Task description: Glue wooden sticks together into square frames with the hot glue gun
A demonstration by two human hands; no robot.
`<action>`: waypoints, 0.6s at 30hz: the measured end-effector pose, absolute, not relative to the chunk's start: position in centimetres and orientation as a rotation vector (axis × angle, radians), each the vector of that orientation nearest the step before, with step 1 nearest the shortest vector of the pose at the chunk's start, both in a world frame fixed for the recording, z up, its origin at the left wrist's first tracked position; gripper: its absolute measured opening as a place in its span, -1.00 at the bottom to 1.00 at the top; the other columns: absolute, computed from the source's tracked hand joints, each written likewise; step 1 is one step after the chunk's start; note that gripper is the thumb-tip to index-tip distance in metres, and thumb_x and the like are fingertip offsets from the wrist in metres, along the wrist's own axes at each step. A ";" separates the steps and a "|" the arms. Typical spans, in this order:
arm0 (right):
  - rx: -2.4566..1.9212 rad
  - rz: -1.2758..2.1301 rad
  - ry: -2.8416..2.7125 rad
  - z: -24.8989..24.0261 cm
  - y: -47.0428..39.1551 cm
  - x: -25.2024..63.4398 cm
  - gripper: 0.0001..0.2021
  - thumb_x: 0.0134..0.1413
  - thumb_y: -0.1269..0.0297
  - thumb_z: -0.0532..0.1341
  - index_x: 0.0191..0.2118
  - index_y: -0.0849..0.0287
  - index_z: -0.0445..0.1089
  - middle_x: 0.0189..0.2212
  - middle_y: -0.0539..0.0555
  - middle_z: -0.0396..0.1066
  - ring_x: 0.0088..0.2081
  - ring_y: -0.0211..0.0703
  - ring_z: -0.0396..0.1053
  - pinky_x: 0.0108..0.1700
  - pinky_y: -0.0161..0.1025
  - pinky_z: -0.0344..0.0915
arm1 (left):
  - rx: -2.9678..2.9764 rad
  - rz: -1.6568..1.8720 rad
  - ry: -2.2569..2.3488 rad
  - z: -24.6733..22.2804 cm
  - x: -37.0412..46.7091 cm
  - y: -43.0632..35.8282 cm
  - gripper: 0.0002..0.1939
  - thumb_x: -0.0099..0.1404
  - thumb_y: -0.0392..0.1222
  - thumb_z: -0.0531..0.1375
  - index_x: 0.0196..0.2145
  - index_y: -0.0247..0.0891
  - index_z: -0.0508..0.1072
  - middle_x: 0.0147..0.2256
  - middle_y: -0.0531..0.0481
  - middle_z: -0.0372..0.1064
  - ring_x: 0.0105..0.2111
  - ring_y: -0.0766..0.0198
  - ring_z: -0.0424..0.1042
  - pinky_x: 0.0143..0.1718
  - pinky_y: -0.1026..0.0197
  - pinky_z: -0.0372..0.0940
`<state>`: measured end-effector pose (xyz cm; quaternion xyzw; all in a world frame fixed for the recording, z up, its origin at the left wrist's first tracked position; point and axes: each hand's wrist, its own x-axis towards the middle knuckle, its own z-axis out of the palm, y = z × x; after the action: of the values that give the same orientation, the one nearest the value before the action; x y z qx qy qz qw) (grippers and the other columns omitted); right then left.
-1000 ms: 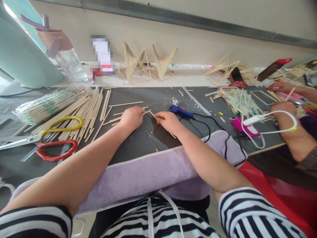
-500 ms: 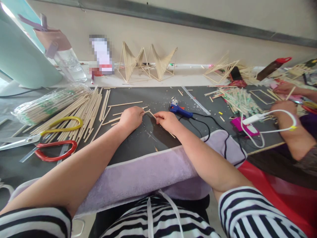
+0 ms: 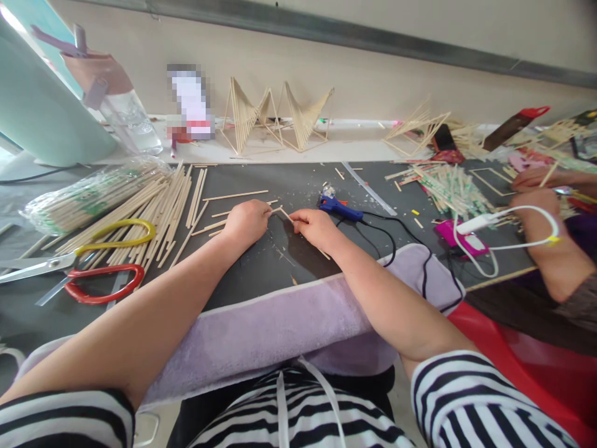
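Observation:
My left hand [image 3: 248,223] is closed on a thin wooden stick [image 3: 275,210], of which only the tip shows past the fingers. In a pinch, my right hand [image 3: 315,229] holds another wooden stick [image 3: 286,214], whose far end comes out below the palm. The two sticks meet at an angle between my hands. Just beyond my right hand lies a blue hot glue gun [image 3: 336,205] with a black cord. Several loose sticks [image 3: 237,195] lie beside my left hand.
Scissors [image 3: 107,264] with yellow and red handles lie at left by a pile of sticks [image 3: 163,211] and a plastic-wrapped bundle [image 3: 100,190]. Stick structures [image 3: 298,118] and a water bottle [image 3: 125,112] stand along the back ledge. At right, a co-worker's hands [image 3: 536,196] work near a pink charger [image 3: 461,239].
My hands and the two sticks stay practically still. At the right, the co-worker's far hand has shifted slightly.

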<state>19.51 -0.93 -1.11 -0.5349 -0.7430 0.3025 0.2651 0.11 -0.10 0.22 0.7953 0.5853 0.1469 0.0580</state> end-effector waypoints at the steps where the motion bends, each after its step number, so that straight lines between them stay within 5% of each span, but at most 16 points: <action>1: -1.443 0.816 -2.009 -1.1 -0.9 19.5 -0.72 0.01 0.47 0.13 -0.22 0.17 0.56 -0.51 -0.04 0.48 -0.46 -0.31 0.33 -0.40 -0.39 0.13 | 2.410 0.449 1.772 0.2 0.1 -0.1 -0.67 0.30 -0.16 0.00 -0.22 -0.21 0.56 -0.17 -0.07 0.53 -0.12 0.09 0.46 -0.16 0.17 0.28; 18: -1.424 0.820 -2.003 -1.2 -1.0 19.5 -0.74 0.02 0.45 0.13 -0.24 0.17 0.56 -0.51 -0.04 0.48 -0.44 -0.30 0.35 -0.37 -0.38 0.16 | 2.412 0.446 1.784 0.2 0.1 -0.1 -0.67 0.30 -0.14 0.01 -0.24 -0.20 0.56 -0.18 -0.07 0.53 -0.15 0.09 0.46 -0.21 0.18 0.28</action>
<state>19.54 -0.99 -1.15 -0.5288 -0.7440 0.3045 0.2721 0.11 -0.13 0.22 0.7942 0.5872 0.1467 0.0542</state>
